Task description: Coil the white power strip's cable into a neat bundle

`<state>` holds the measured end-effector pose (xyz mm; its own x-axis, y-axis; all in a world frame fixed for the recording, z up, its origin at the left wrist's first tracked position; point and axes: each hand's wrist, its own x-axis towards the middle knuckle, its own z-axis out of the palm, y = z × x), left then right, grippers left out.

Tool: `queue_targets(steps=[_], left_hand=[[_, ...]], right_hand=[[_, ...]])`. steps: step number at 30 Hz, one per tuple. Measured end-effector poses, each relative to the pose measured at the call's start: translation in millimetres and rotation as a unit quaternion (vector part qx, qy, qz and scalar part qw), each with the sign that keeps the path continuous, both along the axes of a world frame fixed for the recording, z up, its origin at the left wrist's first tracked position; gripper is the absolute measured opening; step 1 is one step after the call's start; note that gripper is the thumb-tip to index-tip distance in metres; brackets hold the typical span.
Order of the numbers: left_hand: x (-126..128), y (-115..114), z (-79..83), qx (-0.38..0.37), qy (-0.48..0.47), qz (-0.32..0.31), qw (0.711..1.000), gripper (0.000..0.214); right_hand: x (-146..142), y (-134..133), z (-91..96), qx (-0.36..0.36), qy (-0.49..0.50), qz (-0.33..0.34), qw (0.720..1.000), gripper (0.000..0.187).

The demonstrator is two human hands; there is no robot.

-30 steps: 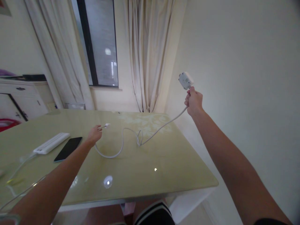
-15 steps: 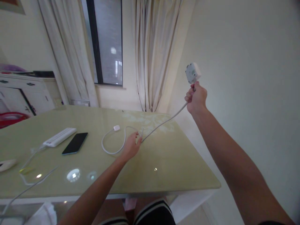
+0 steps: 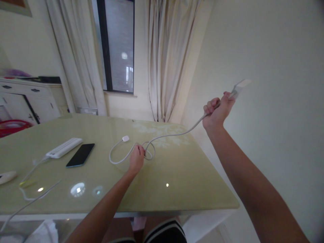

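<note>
My right hand (image 3: 216,109) is raised off the table's right side, its fingers wrapped round the grey-white cable of an extension cord (image 3: 174,135) just below its white socket block (image 3: 240,87). Motion blurs the block, which tilts up to the right. From that fist the cable runs down to the table, where my left hand (image 3: 137,158) is closed on it. Just right of my left fingers lies a small coil of the same cable. To the left, the cable curves in a wide loop to a small white plug (image 3: 125,138) lying on the table.
On the glossy greenish table (image 3: 177,179), left of the loop, lie a black phone (image 3: 80,155) and a white power strip (image 3: 64,147) with its cord. A white object (image 3: 7,177) sits at the far left edge. A wall (image 3: 273,67) rises on the right.
My right hand has swung slightly right, and the socket block has tipped over to the right. My left hand has moved a little left and closed; a small cable coil now shows beside it.
</note>
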<state>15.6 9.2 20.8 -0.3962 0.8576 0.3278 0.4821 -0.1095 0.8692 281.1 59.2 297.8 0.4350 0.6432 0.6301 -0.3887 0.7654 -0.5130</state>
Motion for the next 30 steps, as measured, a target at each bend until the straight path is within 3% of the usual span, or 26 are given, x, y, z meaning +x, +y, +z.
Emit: queue_targets(steps=[3,8,12,15,19,23,25,28,30], left_hand=[[-4.0,-5.4,5.6,0.031,0.026,-0.022,0.999,0.033],[-5.2,-11.9,18.3,0.108,-0.073,-0.087,0.988,0.045],[-7.8,-11.4,40.8,0.125,-0.085,-0.132,0.98,0.037],[-12.7,-9.1,66.7,0.131,0.015,-0.114,0.985,0.032],[-13.2,-5.2,103.3,0.197,0.164,-0.109,0.96,0.029],[7.7,-4.2,126.0,0.181,0.084,-0.088,0.976,0.034],[23.5,-8.1,130.4,0.162,0.023,-0.11,0.98,0.036],[42.8,-21.0,132.4,0.13,0.023,-0.165,0.977,0.031],[50.0,-32.9,132.9,0.11,0.125,-0.157,0.974,0.024]], right_hand=[[-14.2,-14.2,-6.1,0.032,-0.028,0.001,0.999,0.025],[-22.5,-30.7,-4.7,0.091,-0.076,-0.018,0.993,0.045],[-17.8,-33.4,-18.3,0.026,-0.173,0.099,0.98,0.04],[-13.0,-29.9,-47.4,-0.06,-0.245,0.182,0.95,0.043],[-17.3,-25.6,-102.8,-0.125,-0.331,0.215,0.91,0.043],[-52.5,-32.3,-157.0,-0.186,-0.366,0.158,0.898,0.06],[-77.1,-37.7,-175.7,-0.219,-0.376,0.139,0.889,0.069],[-107.2,-41.4,-191.3,-0.194,-0.379,0.095,0.9,0.053],[-119.6,-39.3,-196.6,-0.149,-0.395,0.038,0.906,0.037]])
